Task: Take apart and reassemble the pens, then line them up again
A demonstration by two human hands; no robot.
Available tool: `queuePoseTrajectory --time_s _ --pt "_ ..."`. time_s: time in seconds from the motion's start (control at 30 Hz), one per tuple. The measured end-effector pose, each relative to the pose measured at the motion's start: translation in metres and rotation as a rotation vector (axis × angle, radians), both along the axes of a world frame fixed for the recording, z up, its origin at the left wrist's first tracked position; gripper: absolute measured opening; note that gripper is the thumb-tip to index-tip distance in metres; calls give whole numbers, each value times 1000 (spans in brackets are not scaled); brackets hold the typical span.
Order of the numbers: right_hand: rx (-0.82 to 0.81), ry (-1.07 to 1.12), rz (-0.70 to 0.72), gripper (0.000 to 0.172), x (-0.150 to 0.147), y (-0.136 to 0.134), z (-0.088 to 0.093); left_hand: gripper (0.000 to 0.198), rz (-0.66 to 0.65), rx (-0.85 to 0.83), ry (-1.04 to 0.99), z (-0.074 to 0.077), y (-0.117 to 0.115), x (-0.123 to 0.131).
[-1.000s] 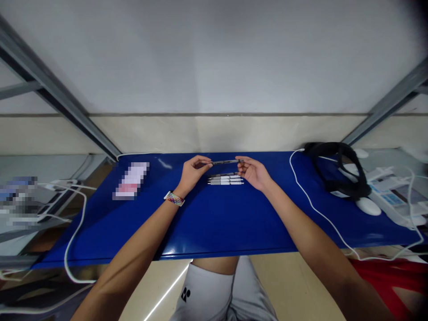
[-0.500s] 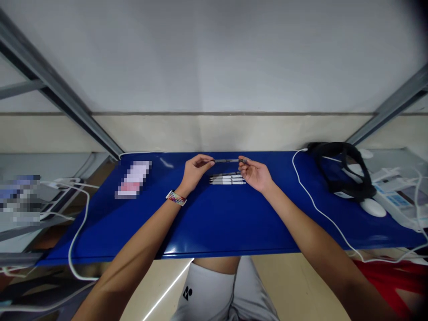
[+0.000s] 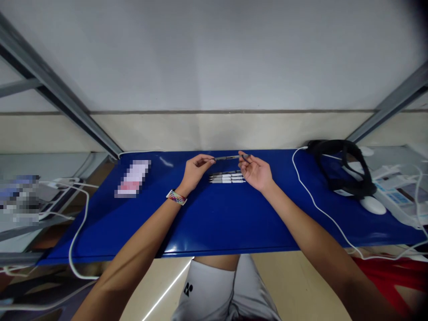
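A slim grey-and-clear pen (image 3: 227,158) is held level above the back of the blue table, its right end slightly raised. My left hand (image 3: 197,171) pinches its left end between thumb and fingers. At the other end, my right hand (image 3: 257,173) has its fingertips around the dark tip, palm partly turned up, with a looser grip. Just below the held pen, several white-and-grey pens (image 3: 227,179) lie side by side on the table, their dark tips pointing left. My right fingers hang near the right ends of that row.
The blue table (image 3: 217,223) has a blurred-out pink and white item (image 3: 133,178) at left. On the right sit a black headset (image 3: 347,174), a white oval object (image 3: 372,205) and a white cable (image 3: 321,211). Grey metal posts (image 3: 73,107) flank the table before a wall.
The right end of the pen has tilted up a little. My right fingers have loosened and spread around it, while my left hand keeps its pinch. The row of pens stays put.
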State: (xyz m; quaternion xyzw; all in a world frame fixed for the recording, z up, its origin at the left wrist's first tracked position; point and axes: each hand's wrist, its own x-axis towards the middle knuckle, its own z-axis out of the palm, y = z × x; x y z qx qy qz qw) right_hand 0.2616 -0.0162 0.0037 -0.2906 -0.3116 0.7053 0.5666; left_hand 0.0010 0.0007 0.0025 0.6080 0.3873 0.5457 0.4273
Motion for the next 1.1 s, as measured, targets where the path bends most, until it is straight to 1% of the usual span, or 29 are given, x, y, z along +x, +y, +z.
queuePoseTrajectory --time_s 0.1,0.27,0.37,0.47,0.63,0.77,0.87,1.0,1.1 --pt "-50 48 2 25 -2 1 0 30 5 -1 -2 0 0 0" --pt "-83 144 -13 24 -3 2 -1 30 5 -7 -5 -1 0 0" --pt "-59 116 -19 22 -2 3 -1 29 -9 -11 0 -1 -1 2" --pt "-40 99 -47 25 -2 2 -1 30 -8 -11 1 -2 -2 2" --pt "-44 50 -38 23 -3 2 -2 29 2 -6 3 0 -2 2" --pt "-39 71 -73 23 -4 1 -1 30 -14 -13 -3 -1 -2 1" --pt "-40 42 -81 22 -4 0 0 32 -15 -7 0 -2 -1 1" --pt "-52 50 -95 29 -4 -1 -1 33 -9 -11 -10 -3 0 1" --pt "-60 38 -87 24 -5 -1 -1 32 -10 -15 -23 -4 1 1"
